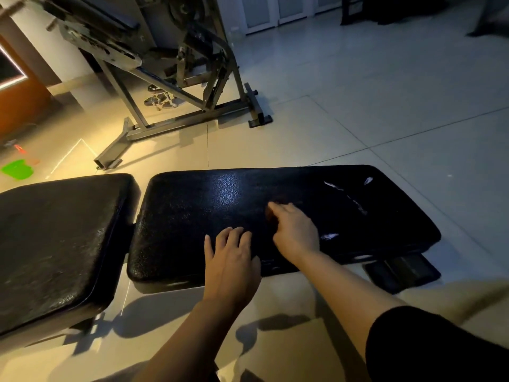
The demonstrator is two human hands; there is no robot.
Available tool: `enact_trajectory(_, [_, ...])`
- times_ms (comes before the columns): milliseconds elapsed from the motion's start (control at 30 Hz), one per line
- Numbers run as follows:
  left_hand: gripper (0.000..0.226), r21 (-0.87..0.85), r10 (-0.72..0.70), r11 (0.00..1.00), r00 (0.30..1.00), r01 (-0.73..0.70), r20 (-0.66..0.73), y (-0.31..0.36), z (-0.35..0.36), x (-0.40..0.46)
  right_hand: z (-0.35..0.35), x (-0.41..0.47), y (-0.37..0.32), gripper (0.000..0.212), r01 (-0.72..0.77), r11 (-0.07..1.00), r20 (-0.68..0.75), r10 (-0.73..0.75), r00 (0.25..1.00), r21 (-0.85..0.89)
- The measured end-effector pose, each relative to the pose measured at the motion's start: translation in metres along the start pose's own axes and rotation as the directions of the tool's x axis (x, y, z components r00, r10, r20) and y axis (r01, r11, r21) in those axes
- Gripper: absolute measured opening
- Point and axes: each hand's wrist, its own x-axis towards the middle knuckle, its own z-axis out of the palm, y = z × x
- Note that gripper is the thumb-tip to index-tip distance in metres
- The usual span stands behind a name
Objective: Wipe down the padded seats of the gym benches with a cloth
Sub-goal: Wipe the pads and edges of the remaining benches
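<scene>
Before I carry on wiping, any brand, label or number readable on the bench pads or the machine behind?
None can be read.
Long pad: no print, only white tears.
Short pad: no print.
Machine: a pale panel carries dark marks, too blurred to read.

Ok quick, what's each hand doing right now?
Left hand: open, fingers flat on the long black pad.
Right hand: on the pad over something dark and blurred; grip cannot be told.

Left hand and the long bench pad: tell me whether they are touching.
Touching. The head view shows the left hand lying flat on the near edge of the long bench pad, fingers spread on the black surface with no gap showing.
</scene>
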Motion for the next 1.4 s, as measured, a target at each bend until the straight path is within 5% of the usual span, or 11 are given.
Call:
enact_trajectory(167, [0.054, -0.019, -0.031, 0.999, 1.000, 0.031, 0.000, 0.009, 0.001, -0.001, 0.005, -0.005, -0.008, 0.070, 0.196, 0.980, 0.111, -0.197, 0.974, 0.014])
enact_trajectory(400, [0.058, 0.004, 0.024, 1.000, 0.998, -0.024, 0.064, 0.028, 0.005, 0.002, -0.028, -0.010, 0.060, 0.068, -0.166, 0.985, 0.022, 0.167, 0.986, -0.042])
enact_trajectory(500, [0.058, -0.004, 0.022, 1.000, 0.999, -0.022, 0.046, 0.030, 0.006, 0.002, -0.022, -0.012, 0.050, 0.064, -0.195, 0.979, -0.011, 0.195, 0.981, -0.061])
enact_trajectory(767, [0.054, -0.016, -0.120, 0.993, 0.989, 0.119, -0.089, -0.011, -0.004, 0.001, 0.008, 0.004, -0.020, 0.054, 0.303, 0.953, 0.152, -0.304, 0.940, 0.031])
enact_trajectory(833, [0.054, -0.006, -0.100, 0.995, 0.991, 0.099, -0.086, -0.020, -0.005, 0.001, 0.000, 0.019, -0.001, 0.056, 0.257, 0.966, 0.128, -0.260, 0.957, 0.038])
enact_trajectory(1033, [0.052, -0.019, -0.071, 0.997, 0.993, 0.070, -0.099, -0.023, 0.000, 0.013, 0.004, 0.037, 0.044, 0.053, -0.176, 0.984, -0.081, 0.174, 0.981, -0.013])
enact_trajectory(1267, [0.050, -0.039, -0.060, 0.998, 0.992, 0.055, -0.115, -0.014, 0.003, 0.042, 0.030, 0.035, -0.015, 0.062, 0.293, 0.956, 0.152, -0.290, 0.945, 0.002])
enact_trajectory(1400, [0.050, -0.018, 0.012, 1.000, 0.998, -0.014, -0.069, 0.000, 0.006, 0.057, 0.013, 0.056, 0.039, 0.068, 0.106, 0.994, 0.072, -0.104, 0.992, -0.025])
